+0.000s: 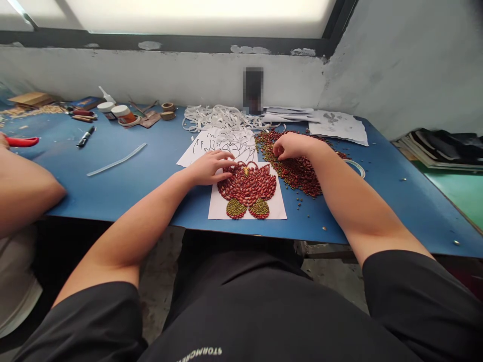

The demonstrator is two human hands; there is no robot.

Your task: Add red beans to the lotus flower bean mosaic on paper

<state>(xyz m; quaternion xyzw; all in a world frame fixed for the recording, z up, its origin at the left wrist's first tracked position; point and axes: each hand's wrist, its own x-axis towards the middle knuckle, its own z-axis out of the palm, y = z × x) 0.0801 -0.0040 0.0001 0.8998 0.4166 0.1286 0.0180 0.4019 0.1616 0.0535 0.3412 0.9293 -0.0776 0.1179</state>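
A flower of red beans (247,188) with two green-filled leaves lies on a white sheet (279,208) near the table's front edge. My left hand (213,167) rests at the flower's upper left, fingers apart, with nothing in it. Over the pile of red and green beans (302,176) on the right is my right hand (287,147), its fingers pinched together and pointing down. Whatever they may hold is too small to make out. Behind the flower lies a paper with a line drawing of petals (204,143).
White paper strips (215,118) and stacked papers (290,114) lie along the wall, near a pixelated dark object (253,90). Jars (123,114), a marker (86,136), a clear stick (116,160) and a tape roll (355,168) are on the table. Another person's arm (26,186) is at left.
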